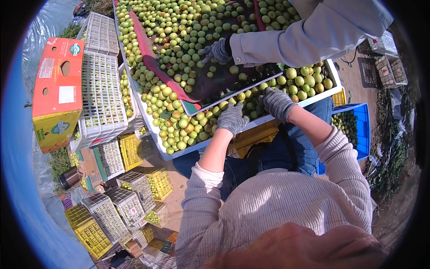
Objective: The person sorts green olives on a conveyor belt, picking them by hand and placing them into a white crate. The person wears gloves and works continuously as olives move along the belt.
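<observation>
Round green fruits (169, 126), some with brown blotches, fill the near part of a big white tray (331, 72). My left hand (232, 118), in a grey knit glove, touches fruits at the tray's near edge; whether it grips one is hidden. To its right, my right hand (278, 103) in a matching glove rests with bent fingers on fruits and dark leaves; its palm is hidden. Beyond both hands lies a dark sheet with red borders (151, 64) and a pale front strip (235, 92), carrying more fruits. Another person's gloved hand (216, 51) reaches over it from the right.
White plastic crates (102, 87) of fruit and a red and yellow cardboard box (58, 90) stand left of the tray. More yellow and white crates (109, 210) stand lower left. A blue crate (363, 131) holds dark green fruits at the right. A yellow crate (257, 136) sits beneath the tray.
</observation>
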Action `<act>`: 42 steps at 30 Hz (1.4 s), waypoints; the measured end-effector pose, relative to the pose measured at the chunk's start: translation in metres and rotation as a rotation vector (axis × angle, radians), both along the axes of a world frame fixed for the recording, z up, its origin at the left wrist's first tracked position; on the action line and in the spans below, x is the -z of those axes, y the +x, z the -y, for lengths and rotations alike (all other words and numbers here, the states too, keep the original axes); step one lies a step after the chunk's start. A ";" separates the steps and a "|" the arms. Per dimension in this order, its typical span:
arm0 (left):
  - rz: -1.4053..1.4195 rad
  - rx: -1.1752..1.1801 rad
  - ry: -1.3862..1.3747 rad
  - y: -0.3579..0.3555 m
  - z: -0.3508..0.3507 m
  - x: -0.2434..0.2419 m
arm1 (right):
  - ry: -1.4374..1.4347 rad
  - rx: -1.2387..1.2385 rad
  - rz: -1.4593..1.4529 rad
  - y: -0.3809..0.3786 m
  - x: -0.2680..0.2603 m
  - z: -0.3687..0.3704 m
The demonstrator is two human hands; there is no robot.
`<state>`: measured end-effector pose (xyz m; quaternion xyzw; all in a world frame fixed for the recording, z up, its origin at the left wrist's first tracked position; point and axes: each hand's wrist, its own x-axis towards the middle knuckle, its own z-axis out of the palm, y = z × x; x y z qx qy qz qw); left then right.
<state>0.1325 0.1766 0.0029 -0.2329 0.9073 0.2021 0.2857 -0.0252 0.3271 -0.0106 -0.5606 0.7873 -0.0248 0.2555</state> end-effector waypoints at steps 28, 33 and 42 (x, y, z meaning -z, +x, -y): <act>0.037 0.255 -0.153 -0.005 0.006 0.004 | -0.361 0.199 0.225 -0.020 -0.045 -0.070; -0.086 0.086 -0.113 0.006 0.013 0.014 | 0.022 0.247 -0.185 -0.009 -0.032 0.001; -0.386 -0.146 -0.143 0.048 -0.007 0.024 | -0.106 0.242 -0.134 0.011 -0.019 -0.020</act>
